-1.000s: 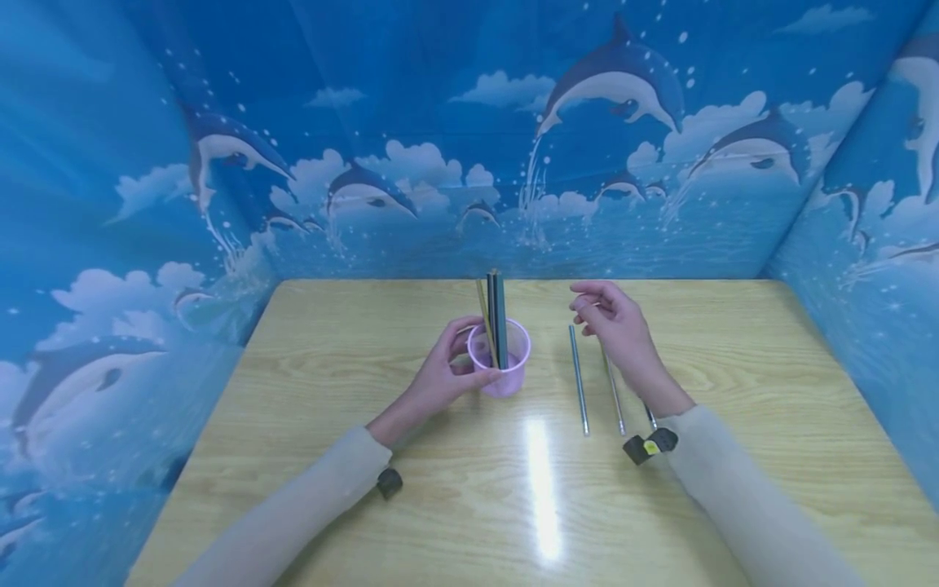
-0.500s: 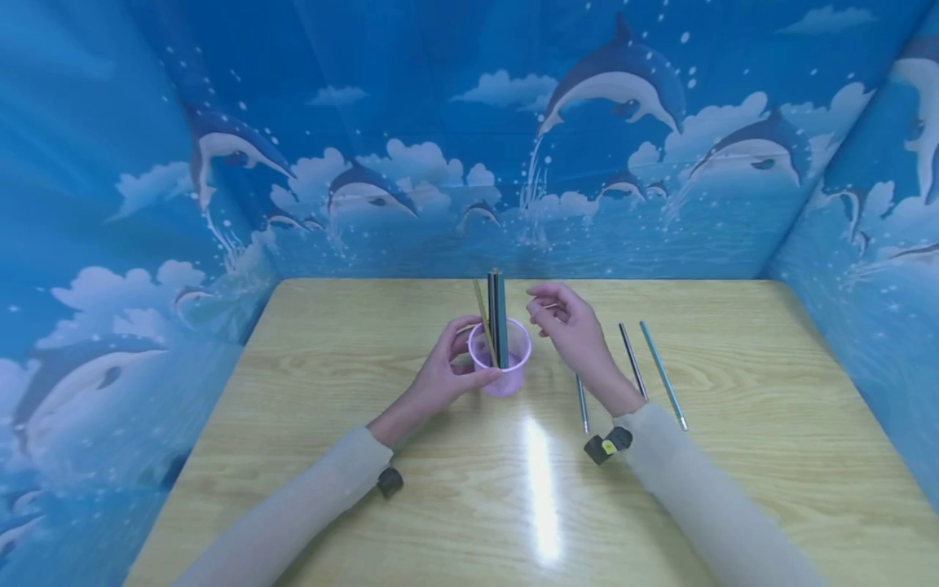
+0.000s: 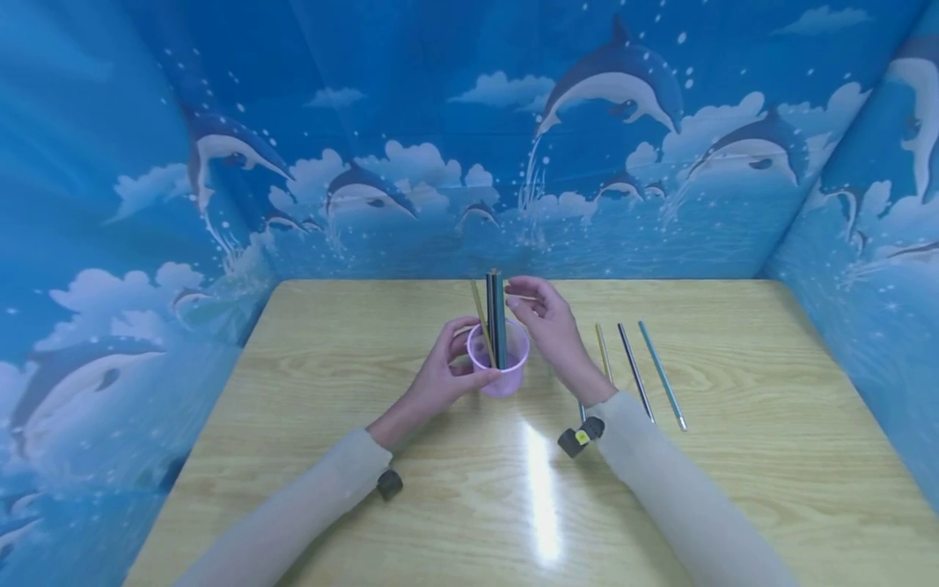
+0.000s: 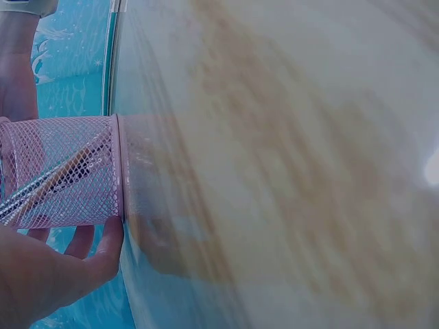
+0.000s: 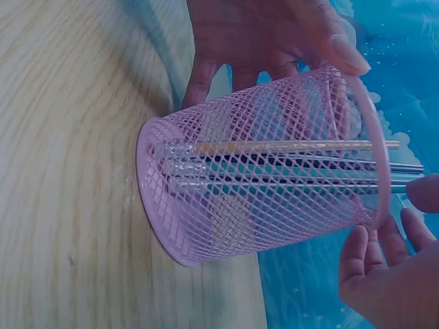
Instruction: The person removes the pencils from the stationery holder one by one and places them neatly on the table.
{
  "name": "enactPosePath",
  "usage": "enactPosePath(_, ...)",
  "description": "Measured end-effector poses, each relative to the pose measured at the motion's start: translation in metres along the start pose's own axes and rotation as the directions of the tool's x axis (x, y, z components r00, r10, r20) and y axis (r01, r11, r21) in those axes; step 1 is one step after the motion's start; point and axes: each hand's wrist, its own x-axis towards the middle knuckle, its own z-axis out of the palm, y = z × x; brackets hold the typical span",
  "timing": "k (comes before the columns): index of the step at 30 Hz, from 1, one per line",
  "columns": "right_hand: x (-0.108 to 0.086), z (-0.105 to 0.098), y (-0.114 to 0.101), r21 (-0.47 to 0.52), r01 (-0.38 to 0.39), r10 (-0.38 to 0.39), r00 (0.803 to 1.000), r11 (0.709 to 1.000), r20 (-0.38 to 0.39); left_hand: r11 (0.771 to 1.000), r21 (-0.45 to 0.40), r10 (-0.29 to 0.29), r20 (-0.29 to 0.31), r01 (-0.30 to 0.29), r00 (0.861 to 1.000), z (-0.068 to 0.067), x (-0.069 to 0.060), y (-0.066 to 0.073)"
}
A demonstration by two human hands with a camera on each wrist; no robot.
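My left hand (image 3: 455, 359) grips a pink mesh pencil cup (image 5: 274, 212) standing on the table, its thumb and fingers round the side. Several pencils (image 3: 495, 314) stand in the cup: a gold one leans left, while dark and teal ones stand nearly upright together. At the cup's right side, my right hand (image 3: 553, 326) is close to the pencils' upper ends. Its fingers are loosely bent, with a gap to the thumb, in the right wrist view. Whether the thumb touches a pencil, I cannot tell.
To the right on the wooden table (image 3: 440, 505) lie a yellow pencil (image 3: 601, 346), a dark pencil (image 3: 633, 367) and a blue pencil (image 3: 660, 371). Another pencil (image 3: 583, 412) is mostly hidden under my right wrist. Dolphin-patterned cloth (image 3: 411, 204) hangs around the table's back and sides.
My right hand has moved left, from over the pencils on the table to the cup, uncovering the yellow, dark and blue ones. The left hand has kept its hold on the pencil cup.
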Motion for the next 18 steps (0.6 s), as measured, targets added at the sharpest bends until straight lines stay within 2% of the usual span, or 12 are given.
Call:
enactPosePath(9,0.0040,0.0042,0.0033,0.040,-0.028,0.027,0.999,0.999,0.028,1.000,0.009,0.026,-0.004,-0.026,1.000,0.0012,-0.0007,0.0022)
enactPosePath(18,0.0076,0.0057,0.0031,0.019,-0.033,0.033,0.999,0.999,-0.013,0.999,0.016,0.030,-0.002,-0.030,1.000,0.0015,-0.0006,0.0023)
